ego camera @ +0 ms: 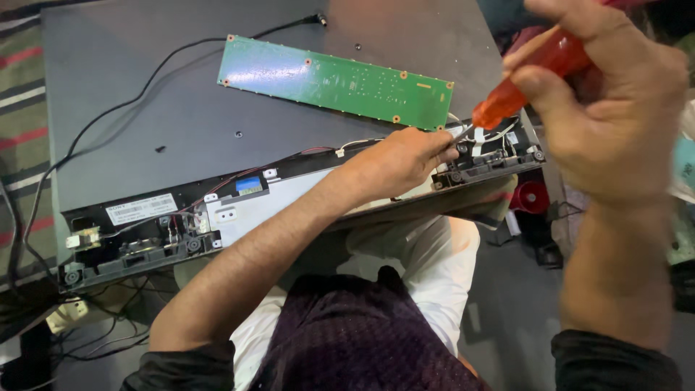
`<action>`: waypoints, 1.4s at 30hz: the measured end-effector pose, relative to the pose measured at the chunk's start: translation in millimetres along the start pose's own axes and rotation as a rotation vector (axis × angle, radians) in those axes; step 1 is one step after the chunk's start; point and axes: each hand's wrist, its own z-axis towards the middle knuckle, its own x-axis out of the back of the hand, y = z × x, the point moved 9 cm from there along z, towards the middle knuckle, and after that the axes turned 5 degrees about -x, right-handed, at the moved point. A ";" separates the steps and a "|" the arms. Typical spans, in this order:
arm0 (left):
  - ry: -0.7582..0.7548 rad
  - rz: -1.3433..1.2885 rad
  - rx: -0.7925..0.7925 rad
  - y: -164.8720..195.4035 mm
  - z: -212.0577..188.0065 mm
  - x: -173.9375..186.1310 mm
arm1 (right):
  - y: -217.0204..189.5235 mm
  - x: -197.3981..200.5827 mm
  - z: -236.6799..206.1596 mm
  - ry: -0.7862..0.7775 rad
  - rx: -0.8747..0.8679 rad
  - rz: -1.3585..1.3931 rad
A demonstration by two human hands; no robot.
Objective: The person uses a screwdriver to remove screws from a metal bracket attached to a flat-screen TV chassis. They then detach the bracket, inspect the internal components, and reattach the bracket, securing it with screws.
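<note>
My right hand (608, 108) grips a screwdriver with an orange-red handle (532, 76), its thin shaft pointing down-left at the right end of an opened flat panel device (145, 123) lying on its face. My left hand (402, 161) reaches across the panel's lower edge, fingertips pinched at the spot where the screwdriver tip meets the frame, beside white wires (499, 134). A long green circuit board (333, 81) lies loose on the dark grey back of the panel, just above my left hand.
A black cable (94, 123) runs across the panel's back to its top edge. A speaker and wiring bay (137, 246) sits open at the lower left corner. A striped rug (18, 108) lies at the left, tangled cords (94, 333) below, a red object (532, 197) at the right.
</note>
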 end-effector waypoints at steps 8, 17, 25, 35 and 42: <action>-0.089 -0.017 -0.029 7.8 2.5 1.0 | 24.9 2.2 -8.2 -0.074 -0.133 0.260; -0.086 -0.024 -0.066 12.1 3.5 2.7 | 9.9 8.8 -11.6 0.106 0.130 -0.221; -0.044 -0.081 -0.107 17.1 0.3 6.6 | 7.2 10.7 -9.8 0.185 0.049 -0.229; -0.024 -0.080 -0.073 22.7 -12.2 2.0 | 8.9 9.9 -21.9 0.113 0.109 -0.148; 0.026 -0.030 -0.128 30.6 -16.8 -1.5 | -6.6 18.9 -22.5 0.218 0.032 -0.194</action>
